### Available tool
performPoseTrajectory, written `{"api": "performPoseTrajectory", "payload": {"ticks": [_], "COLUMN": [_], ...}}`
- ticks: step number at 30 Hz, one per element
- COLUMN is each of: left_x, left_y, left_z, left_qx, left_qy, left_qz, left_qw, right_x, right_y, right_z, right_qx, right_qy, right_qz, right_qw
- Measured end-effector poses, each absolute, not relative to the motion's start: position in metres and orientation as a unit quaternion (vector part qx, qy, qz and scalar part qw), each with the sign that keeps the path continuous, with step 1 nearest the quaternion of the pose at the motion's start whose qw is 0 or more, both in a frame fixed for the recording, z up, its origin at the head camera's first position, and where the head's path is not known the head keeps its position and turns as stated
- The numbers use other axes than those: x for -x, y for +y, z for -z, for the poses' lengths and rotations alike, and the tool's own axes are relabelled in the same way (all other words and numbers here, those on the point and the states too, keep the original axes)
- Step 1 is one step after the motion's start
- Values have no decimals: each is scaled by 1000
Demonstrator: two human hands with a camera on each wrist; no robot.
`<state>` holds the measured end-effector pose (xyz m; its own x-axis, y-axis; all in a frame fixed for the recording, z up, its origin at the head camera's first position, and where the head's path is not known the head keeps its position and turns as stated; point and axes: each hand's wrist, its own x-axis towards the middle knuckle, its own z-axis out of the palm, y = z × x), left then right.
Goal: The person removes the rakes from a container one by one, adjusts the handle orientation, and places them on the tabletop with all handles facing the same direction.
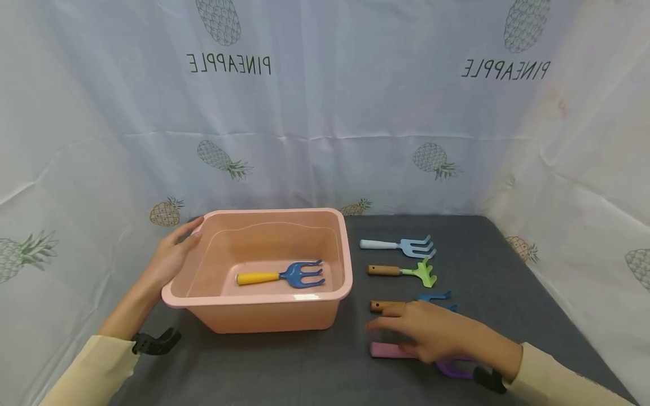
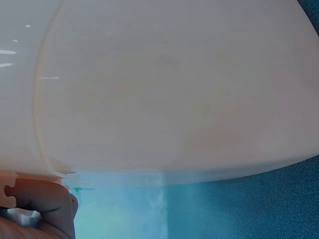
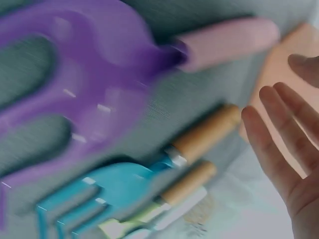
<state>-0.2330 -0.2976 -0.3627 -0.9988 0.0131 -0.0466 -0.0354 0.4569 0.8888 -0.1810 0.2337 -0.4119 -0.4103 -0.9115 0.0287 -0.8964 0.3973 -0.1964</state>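
Note:
With its fingers over the left rim, my left hand [image 1: 170,256] holds a pink plastic basin [image 1: 259,316]; the left wrist view shows curled fingers [image 2: 47,199] at the basin's edge. Inside the basin lies a hand fork with a yellow handle and blue tines [image 1: 259,278]. My right hand [image 1: 431,330] hovers above a purple hand fork with a pink handle [image 1: 388,350], partly covering it in the head view. In the right wrist view, the spread fingers [image 3: 271,149] hold nothing, and the purple fork [image 3: 112,64] lies apart from them.
Right of the basin, a blue fork with a wooden handle [image 1: 388,306], a light green rake [image 1: 386,270] and a pale blue fork [image 1: 381,245] lie in a column on the dark grey table [image 1: 284,366]. A pineapple-print curtain [image 1: 325,113] encloses the back and sides.

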Motion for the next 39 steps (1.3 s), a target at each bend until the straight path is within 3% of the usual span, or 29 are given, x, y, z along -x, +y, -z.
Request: {"api": "performPoseTrajectory", "payload": {"ticks": [20,39], "left_x": [232,231], "left_y": [-296,-296], "left_z": [361,360], "left_qx": [5,-4], "left_qy": [856,854], "left_qz": [-516,-519], "left_qw": [14,10], "right_x": [216,295], "right_y": [174,37], "right_z": [303,251], "right_qx": [562,537], "right_qy": [786,813], "right_qz": [256,220], "right_qw": [-28,46]}}
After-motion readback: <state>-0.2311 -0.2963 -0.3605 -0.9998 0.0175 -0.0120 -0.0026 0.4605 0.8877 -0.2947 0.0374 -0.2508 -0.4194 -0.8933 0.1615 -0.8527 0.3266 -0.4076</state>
